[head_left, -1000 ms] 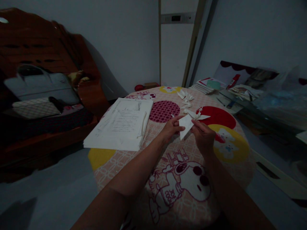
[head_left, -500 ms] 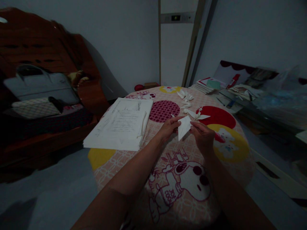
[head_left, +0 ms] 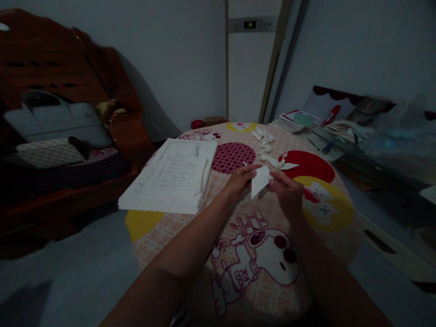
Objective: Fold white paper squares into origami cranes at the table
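A small folded piece of white paper (head_left: 260, 181), kite-shaped with a point toward me, is held just above the round table. My left hand (head_left: 241, 180) pinches its left edge between thumb and fingers. On the opposite edge, my right hand (head_left: 286, 188) grips it with closed fingertips. Right behind the paper lies a folded paper crane (head_left: 281, 163) with its wings spread. More folded white paper pieces (head_left: 263, 135) sit farther back on the patterned tablecloth (head_left: 269, 299).
A thick stack of printed paper (head_left: 163, 181) lies on the table's left. Beyond it stands a wooden bench (head_left: 126, 131) with a light handbag (head_left: 61, 120). At right, a glass-topped table (head_left: 344, 145) carries papers and a plastic bag (head_left: 398, 131).
The folded paper has shifted and tilted very slightly between my hands. Both hands keep their hold, and the things around them have not moved.
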A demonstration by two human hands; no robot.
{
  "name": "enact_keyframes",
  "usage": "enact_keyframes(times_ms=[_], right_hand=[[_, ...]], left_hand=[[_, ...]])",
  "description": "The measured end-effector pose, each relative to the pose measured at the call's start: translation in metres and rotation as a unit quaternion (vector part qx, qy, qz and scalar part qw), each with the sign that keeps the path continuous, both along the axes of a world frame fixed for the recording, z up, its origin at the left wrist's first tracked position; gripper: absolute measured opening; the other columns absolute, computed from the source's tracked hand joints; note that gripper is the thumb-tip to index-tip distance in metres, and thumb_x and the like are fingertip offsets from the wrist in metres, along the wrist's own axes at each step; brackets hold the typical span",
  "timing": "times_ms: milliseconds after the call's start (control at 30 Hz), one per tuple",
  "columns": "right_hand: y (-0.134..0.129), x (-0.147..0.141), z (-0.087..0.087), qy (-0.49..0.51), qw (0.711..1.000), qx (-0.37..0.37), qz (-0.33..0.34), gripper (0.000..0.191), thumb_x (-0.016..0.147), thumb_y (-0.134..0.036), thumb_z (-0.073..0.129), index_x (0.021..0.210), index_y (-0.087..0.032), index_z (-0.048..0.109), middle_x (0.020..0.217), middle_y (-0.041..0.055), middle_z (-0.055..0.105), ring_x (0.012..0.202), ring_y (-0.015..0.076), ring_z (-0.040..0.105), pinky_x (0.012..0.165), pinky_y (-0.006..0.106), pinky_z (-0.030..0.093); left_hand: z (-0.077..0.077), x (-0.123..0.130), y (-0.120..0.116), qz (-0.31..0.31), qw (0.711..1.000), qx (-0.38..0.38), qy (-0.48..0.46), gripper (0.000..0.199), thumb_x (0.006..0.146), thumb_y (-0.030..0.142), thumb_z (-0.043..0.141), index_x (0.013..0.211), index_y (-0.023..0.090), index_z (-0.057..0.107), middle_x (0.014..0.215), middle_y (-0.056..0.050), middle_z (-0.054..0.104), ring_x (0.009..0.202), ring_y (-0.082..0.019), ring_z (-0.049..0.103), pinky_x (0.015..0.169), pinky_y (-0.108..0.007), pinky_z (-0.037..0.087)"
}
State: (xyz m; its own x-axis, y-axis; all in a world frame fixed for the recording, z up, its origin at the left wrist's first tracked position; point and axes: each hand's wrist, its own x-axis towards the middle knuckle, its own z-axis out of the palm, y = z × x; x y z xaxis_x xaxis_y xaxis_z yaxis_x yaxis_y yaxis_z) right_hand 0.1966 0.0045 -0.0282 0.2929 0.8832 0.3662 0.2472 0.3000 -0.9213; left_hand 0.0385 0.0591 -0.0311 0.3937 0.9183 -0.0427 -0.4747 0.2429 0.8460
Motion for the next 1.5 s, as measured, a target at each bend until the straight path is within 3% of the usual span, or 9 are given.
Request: enact_keyframes(times_ms=[267,467,733,900,1133,1500], right_hand=[[0.0023,-0.0017,-0.0021,0.043,0.999,-0.013,0.014,0.031,0.069,-0.028,0.072,0.096,-0.014,0.077,0.068,0.0045,0.073,0.054,0.0161,0.066,0.055,0.032,0.058],[0.0018,-0.002,-0.0002,0.074,0.996,-0.034,0.032,0.036,0.063,-0.028,0.078,0.095,-0.014,0.077,0.066,0.0028,0.072,0.055,0.0156,0.066,0.057,0.032,0.059],[-0.0005,-0.0038,0.0031,0.071,0.996,-0.047,0.036,0.037,0.065,-0.031,0.077,0.097,-0.013,0.076,0.065,0.0038,0.071,0.054,0.0162,0.065,0.055,0.033,0.059],[0.0004,-0.0043,0.0038,0.079,0.996,-0.042,0.026,0.032,0.069,-0.032,0.074,0.094,-0.013,0.076,0.062,0.003,0.071,0.051,0.0159,0.065,0.053,0.032,0.058],[0.0007,-0.0044,0.0065,0.105,0.993,-0.041,0.02,0.029,0.066,-0.03,0.076,0.09,-0.013,0.076,0.061,0.0021,0.071,0.048,0.0146,0.063,0.05,0.03,0.056],[0.0015,-0.0034,0.0044,0.114,0.992,-0.048,0.025,0.031,0.068,-0.03,0.075,0.092,-0.011,0.076,0.06,0.0034,0.071,0.048,0.0154,0.064,0.05,0.03,0.055]], left_hand=[[0.0014,-0.0001,-0.0012,0.004,1.0,-0.005,-0.023,0.033,0.074,0.017,0.072,0.106,0.011,0.073,0.102,-0.013,0.073,0.076,-0.015,0.066,0.068,-0.026,0.05],[0.0063,-0.0003,-0.0039,-0.015,0.997,-0.034,-0.06,0.025,0.076,0.021,0.071,0.097,0.008,0.074,0.083,-0.011,0.073,0.069,-0.016,0.065,0.067,-0.027,0.05],[0.007,-0.0033,-0.0017,-0.039,0.995,-0.065,-0.062,0.031,0.083,0.033,0.066,0.101,0.008,0.073,0.086,-0.012,0.073,0.074,-0.019,0.067,0.07,-0.03,0.053],[0.0039,-0.0049,0.0042,-0.053,0.992,-0.081,-0.078,0.028,0.081,0.022,0.059,0.101,0.007,0.073,0.091,-0.013,0.074,0.078,-0.018,0.068,0.071,-0.027,0.053],[0.0054,-0.0073,0.0024,-0.064,0.995,-0.049,-0.065,0.044,0.069,0.01,0.058,0.11,0.004,0.071,0.094,-0.015,0.074,0.079,-0.018,0.068,0.073,-0.027,0.052],[0.0037,-0.0069,0.0019,-0.069,0.996,-0.014,-0.058,0.035,0.071,0.012,0.063,0.105,0.009,0.072,0.095,-0.013,0.074,0.079,-0.016,0.067,0.072,-0.025,0.052]])
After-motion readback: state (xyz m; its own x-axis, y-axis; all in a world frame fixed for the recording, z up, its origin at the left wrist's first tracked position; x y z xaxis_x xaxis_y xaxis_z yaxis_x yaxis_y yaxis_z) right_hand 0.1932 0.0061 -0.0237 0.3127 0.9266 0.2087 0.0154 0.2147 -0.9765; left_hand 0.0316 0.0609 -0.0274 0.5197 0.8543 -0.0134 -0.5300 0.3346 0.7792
